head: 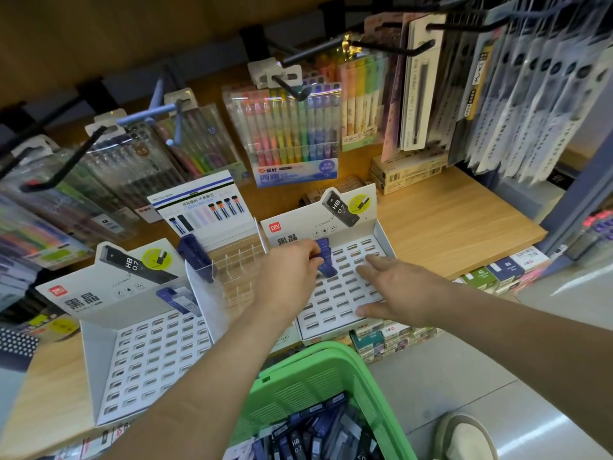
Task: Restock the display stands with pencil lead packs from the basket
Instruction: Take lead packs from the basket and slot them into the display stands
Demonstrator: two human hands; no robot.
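The likeliest slip is in the left hand (pixel 292 262): its fingers curl round a small fan of blue packs (pixel 326 260) all at once, so as one is fed into a slot the others may slide out of the pinch and scatter over the tray; a pack pushed in at a slant could also jam across a slot or lean on its neighbour rather than stand upright; the right display stand (pixel 335 303) is light card near the shelf edge (pixel 464 234), so a firm push could shift it forward – the right hand (pixel 398 290) lies flat on the tray, fingers straight and spread, holding nothing, and seems to be steadying it

The packs are slim, flat cases, dark blue, smooth and probably slippery; the held ones sit over the back-left rows of that stand, whose other slots look unfilled; many more lie jumbled in the green basket (pixel 298 360) below, marked HB 0.7 (pixel 297 443); the left display stand (pixel 142 353) shows mostly bare slots – a great deal is left to do
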